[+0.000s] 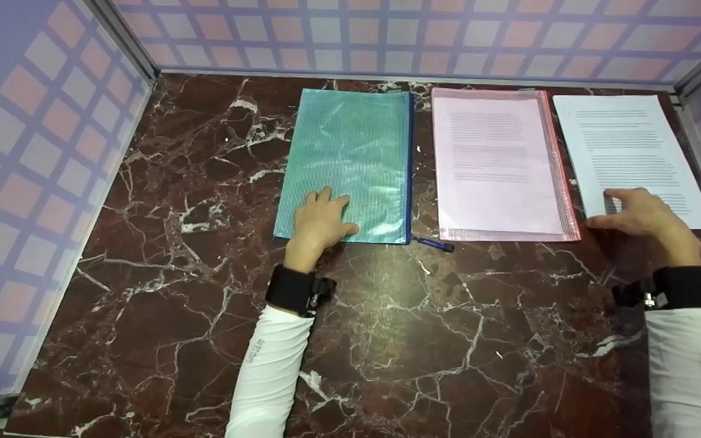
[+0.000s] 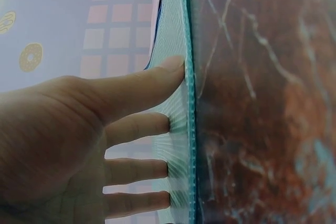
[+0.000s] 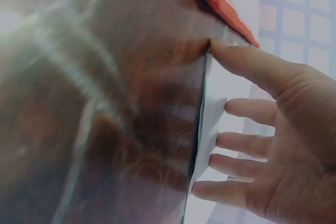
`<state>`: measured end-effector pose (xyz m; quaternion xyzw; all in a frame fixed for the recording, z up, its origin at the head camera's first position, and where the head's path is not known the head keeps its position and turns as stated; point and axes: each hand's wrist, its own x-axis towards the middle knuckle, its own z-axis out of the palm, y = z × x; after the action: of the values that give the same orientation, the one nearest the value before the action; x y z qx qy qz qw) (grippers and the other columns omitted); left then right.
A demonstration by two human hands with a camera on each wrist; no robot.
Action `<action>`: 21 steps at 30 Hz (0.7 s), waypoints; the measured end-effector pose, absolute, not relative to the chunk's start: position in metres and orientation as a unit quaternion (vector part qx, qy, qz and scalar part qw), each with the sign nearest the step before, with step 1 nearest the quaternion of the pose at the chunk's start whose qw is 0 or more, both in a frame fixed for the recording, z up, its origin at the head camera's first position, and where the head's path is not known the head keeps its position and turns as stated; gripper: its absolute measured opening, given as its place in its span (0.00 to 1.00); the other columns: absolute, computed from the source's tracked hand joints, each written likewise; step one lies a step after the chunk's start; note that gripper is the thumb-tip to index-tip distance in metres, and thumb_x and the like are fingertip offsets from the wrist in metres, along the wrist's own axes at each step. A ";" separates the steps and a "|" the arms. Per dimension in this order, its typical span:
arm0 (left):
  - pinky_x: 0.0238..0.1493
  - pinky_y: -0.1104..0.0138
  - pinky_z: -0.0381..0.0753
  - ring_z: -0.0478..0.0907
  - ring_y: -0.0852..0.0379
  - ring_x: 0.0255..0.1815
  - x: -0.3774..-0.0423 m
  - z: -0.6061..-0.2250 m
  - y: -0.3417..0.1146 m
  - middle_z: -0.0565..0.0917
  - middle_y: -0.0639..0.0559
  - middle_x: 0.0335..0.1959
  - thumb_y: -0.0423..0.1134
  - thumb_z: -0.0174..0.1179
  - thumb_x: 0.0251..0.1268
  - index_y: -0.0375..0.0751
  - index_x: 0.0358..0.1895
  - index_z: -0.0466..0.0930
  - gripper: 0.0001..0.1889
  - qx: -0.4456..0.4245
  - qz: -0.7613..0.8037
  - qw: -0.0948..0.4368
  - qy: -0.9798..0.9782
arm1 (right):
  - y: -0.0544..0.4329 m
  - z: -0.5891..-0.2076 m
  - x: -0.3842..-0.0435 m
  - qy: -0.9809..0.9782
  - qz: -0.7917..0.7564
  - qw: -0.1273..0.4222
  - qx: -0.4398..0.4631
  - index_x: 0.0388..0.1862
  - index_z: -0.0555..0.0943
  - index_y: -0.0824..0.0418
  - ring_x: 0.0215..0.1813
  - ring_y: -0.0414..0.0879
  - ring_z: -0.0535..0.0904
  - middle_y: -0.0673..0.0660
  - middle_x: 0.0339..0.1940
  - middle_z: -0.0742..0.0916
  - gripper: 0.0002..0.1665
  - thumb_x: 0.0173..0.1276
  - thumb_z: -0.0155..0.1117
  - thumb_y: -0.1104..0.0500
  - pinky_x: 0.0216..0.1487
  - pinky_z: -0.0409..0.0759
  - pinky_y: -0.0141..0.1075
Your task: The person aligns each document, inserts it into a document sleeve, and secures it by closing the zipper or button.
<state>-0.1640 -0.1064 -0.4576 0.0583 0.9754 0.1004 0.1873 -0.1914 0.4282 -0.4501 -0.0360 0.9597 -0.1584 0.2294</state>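
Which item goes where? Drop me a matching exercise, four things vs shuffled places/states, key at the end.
Things
1. teal folder
2. pink folder
3. loose printed paper
4. blue zip pull

Places/states
A. touched by the right fingers
B. juts out at the teal folder's lower right corner in the head view
C. touched by the left fingers
D. in the middle of the row of three, with neither hand on it

Pairs: 1-C, 2-D, 3-A, 4-B
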 end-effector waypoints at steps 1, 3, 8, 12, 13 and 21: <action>0.66 0.40 0.73 0.54 0.35 0.79 -0.164 -0.457 -0.107 0.55 0.40 0.80 0.60 0.58 0.67 0.55 0.76 0.61 0.37 0.059 0.101 0.189 0.975 | 0.427 -0.450 -0.192 0.960 -0.157 0.229 -0.036 0.72 0.55 0.80 0.64 0.85 0.60 0.90 0.66 0.62 0.54 0.65 0.67 0.44 0.65 0.61 0.72; 0.68 0.40 0.72 0.55 0.35 0.79 -0.164 -0.456 -0.107 0.55 0.40 0.80 0.60 0.59 0.67 0.54 0.76 0.61 0.37 0.061 0.102 0.189 0.975 | 0.426 -0.450 -0.192 0.960 -0.157 0.230 -0.035 0.72 0.55 0.80 0.64 0.85 0.61 0.90 0.65 0.62 0.54 0.65 0.67 0.44 0.65 0.62 0.72; 0.73 0.42 0.67 0.56 0.35 0.78 -0.164 -0.453 -0.106 0.59 0.38 0.79 0.59 0.58 0.68 0.50 0.75 0.64 0.35 0.075 0.121 0.166 0.976 | 0.425 -0.450 -0.190 0.965 -0.146 0.214 -0.033 0.70 0.59 0.80 0.62 0.84 0.64 0.90 0.63 0.66 0.51 0.68 0.62 0.42 0.62 0.67 0.71; 0.75 0.43 0.64 0.57 0.36 0.78 -0.164 -0.451 -0.107 0.60 0.37 0.78 0.58 0.58 0.69 0.49 0.75 0.64 0.34 0.074 0.139 0.153 0.976 | 0.422 -0.451 -0.189 0.971 -0.134 0.197 -0.012 0.70 0.61 0.77 0.58 0.83 0.68 0.89 0.63 0.67 0.52 0.69 0.56 0.34 0.56 0.71 0.71; 0.75 0.44 0.64 0.57 0.36 0.78 -0.164 -0.450 -0.107 0.61 0.37 0.78 0.58 0.57 0.69 0.48 0.75 0.64 0.34 0.072 0.141 0.152 0.976 | 0.420 -0.452 -0.188 0.972 -0.131 0.193 -0.007 0.70 0.61 0.76 0.58 0.83 0.68 0.89 0.63 0.67 0.53 0.69 0.56 0.32 0.55 0.71 0.71; 0.74 0.41 0.65 0.56 0.34 0.78 -0.165 -0.450 -0.110 0.61 0.36 0.78 0.59 0.57 0.68 0.48 0.75 0.64 0.36 0.062 0.143 0.155 0.976 | 0.413 -0.453 -0.183 0.975 -0.123 0.186 -0.008 0.70 0.61 0.75 0.59 0.84 0.67 0.89 0.63 0.66 0.49 0.71 0.55 0.35 0.53 0.72 0.71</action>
<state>-0.1650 -0.1104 -0.4501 0.0621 0.9755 0.1427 0.1554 -0.1833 0.4133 -0.4529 -0.0079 0.9748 -0.1230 0.1860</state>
